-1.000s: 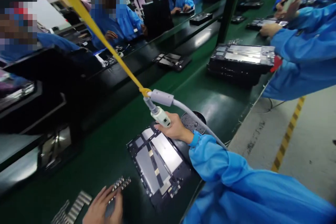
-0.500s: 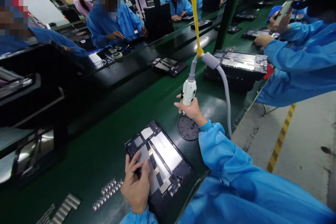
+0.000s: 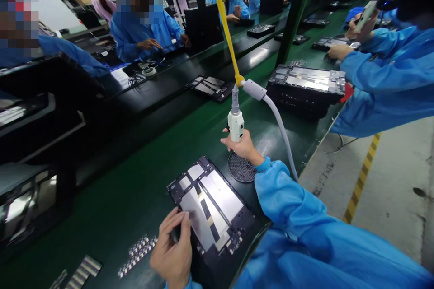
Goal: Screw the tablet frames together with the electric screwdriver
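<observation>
My right hand [image 3: 242, 144] is wrapped round a white electric screwdriver [image 3: 236, 125], held nearly upright from a yellow strap. Its tip is hidden behind the hand, close to a round black perforated dish [image 3: 241, 167]. To the left, an opened tablet [image 3: 220, 194] lies on the green bench, its silver panels, dark frame and ribbon strips showing. My left hand [image 3: 174, 246] is at the tablet's left edge, fingers loosely bent and thumb slightly apart, with nothing visible in them. Whether the fingertips touch the edge is hard to tell.
Small metallic strips [image 3: 137, 253] and a grey strip piece [image 3: 84, 272] lie left of my hand. A stack of tablet bodies [image 3: 305, 86] stands to the right, another tablet [image 3: 210, 86] farther back. A grey cable [image 3: 280, 117] hangs beside my right arm. Co-workers in blue sit around.
My left hand has drawn back from the tablet's surface to its left edge. The tablet has shifted slightly right. The screwdriver and my right hand have moved a little left and down.
</observation>
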A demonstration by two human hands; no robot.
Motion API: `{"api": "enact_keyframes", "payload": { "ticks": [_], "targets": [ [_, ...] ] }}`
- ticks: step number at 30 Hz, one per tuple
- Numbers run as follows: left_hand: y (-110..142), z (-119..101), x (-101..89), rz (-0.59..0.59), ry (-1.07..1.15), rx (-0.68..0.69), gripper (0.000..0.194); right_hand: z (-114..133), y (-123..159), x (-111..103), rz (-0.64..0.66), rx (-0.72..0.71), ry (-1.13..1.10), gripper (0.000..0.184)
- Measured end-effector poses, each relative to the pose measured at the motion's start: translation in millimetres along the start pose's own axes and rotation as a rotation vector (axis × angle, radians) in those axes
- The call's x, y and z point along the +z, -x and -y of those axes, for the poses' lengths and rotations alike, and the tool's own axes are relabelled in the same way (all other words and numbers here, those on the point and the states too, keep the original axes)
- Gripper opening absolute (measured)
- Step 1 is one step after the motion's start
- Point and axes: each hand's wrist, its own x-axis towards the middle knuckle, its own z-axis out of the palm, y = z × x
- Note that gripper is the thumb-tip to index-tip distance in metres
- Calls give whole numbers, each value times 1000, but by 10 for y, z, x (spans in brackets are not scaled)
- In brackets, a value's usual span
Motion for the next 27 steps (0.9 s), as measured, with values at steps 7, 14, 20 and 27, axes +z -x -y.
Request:
{"api": "enact_keyframes", "payload": {
  "ticks": [7,14,20,27],
  "targets": [
    [-112,115,-362,8,-88,-419,35,-21,2,-4,24,3,39,25],
    [-150,287,-427,188,186,-573,41,304,165,63,-58,-127,22,33],
    [-270,202,-209,393,260,-530,34,596,601,497,235,-61,-174,38],
    [-381,282,-65,384,276,-482,28,614,932,1108,433,71,-161,34]
  ]
}}
